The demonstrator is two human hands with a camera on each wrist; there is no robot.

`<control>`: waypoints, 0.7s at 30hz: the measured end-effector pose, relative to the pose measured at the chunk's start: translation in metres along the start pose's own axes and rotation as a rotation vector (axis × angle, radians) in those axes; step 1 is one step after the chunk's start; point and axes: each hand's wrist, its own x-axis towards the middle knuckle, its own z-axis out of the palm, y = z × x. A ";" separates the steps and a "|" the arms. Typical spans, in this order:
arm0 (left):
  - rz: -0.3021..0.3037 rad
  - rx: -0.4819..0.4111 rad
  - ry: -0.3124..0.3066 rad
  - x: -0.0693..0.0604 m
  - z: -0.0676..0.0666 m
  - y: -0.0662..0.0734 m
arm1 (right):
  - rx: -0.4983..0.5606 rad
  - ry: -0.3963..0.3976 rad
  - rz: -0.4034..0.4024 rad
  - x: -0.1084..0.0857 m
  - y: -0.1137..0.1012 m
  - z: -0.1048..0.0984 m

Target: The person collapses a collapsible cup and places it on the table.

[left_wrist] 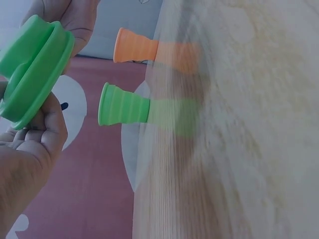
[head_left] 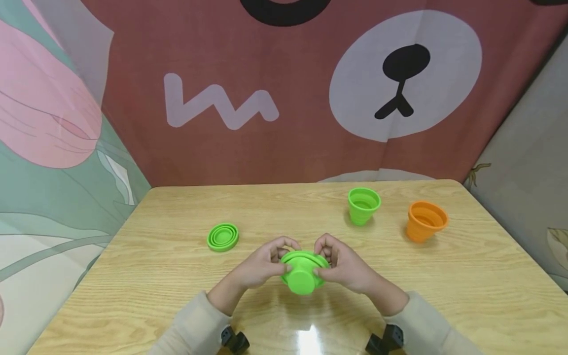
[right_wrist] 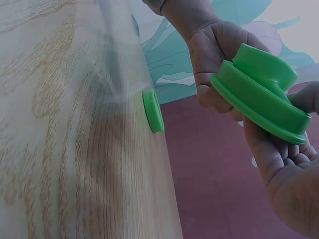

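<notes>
Both hands hold one green collapsible cup above the front middle of the table, its round base facing the head camera. The left hand pinches its left side, thumb on the outer wall and fingers behind the rim. On the opposite side the right hand grips it the same way. Both wrist views show the cup partly folded, with the base standing out from a wide rim; in the left wrist view the cup is tilted. Some fingertips are hidden behind it.
A flattened green collapsible cup lies on the wooden table, left of the hands. Toward the back right stand an extended green cup and an extended orange cup. A patterned cloth hangs behind the table.
</notes>
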 end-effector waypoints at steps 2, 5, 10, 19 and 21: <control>-0.007 0.002 0.007 0.000 0.000 -0.001 | 0.016 0.007 0.007 0.000 0.001 0.000; -0.006 -0.035 0.010 0.001 -0.001 -0.002 | 0.077 0.009 0.008 0.001 0.003 -0.001; -0.002 -0.135 -0.039 -0.001 -0.004 -0.007 | 0.224 -0.034 0.009 0.003 0.010 -0.002; -0.044 -0.213 -0.062 -0.001 -0.005 -0.007 | 0.329 -0.083 0.040 0.003 0.012 0.001; -0.062 -0.201 -0.059 0.000 -0.004 -0.006 | 0.351 -0.098 0.038 0.003 0.012 0.001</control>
